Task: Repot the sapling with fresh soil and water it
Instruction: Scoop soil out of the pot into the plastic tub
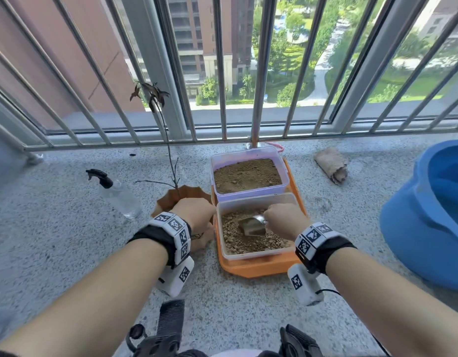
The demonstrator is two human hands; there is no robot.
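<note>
A thin sapling with dark leaves stands in a brown pot on the speckled stone ledge, just left of an orange tray. The left hand curls over the pot's near rim. The right hand grips a metal scoop dug into gravelly soil in the near clear tub. A second tub of finer soil sits behind. A spray bottle lies left; a blue basin stands at the right edge. No readable writing.
</note>
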